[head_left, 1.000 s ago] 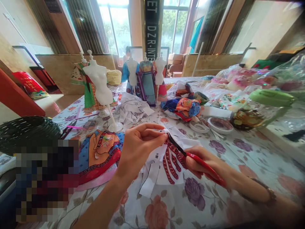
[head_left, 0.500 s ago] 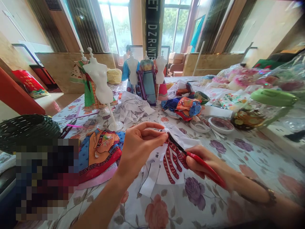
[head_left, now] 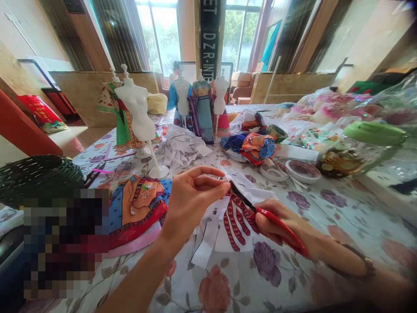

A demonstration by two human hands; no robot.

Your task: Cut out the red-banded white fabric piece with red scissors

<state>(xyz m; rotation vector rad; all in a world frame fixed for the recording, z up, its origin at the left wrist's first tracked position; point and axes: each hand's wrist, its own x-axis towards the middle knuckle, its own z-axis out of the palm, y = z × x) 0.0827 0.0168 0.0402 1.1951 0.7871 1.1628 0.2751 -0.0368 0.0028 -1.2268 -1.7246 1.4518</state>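
Several curved, red-patterned strips (head_left: 240, 237) apparently remain uncut on the thin white sheet (head_left: 222, 244) over the floral-covered bench (head_left: 342, 217); angular white scraps (head_left: 185, 145), presumably trimmed, lie heaped beyond. The left hand (head_left: 192, 195) pinches the sheet's far end; the right hand (head_left: 278, 214) grips red-handled, black-bladed scissors (head_left: 295, 244) there.

Daylight pouring through windows (head_left: 162, 43), top centre, glare near white! Walls (head_left: 26, 34) leaning, stretched toward upper corners; lower right dark, blurred; pixelated block (head_left: 65, 248), lower left.
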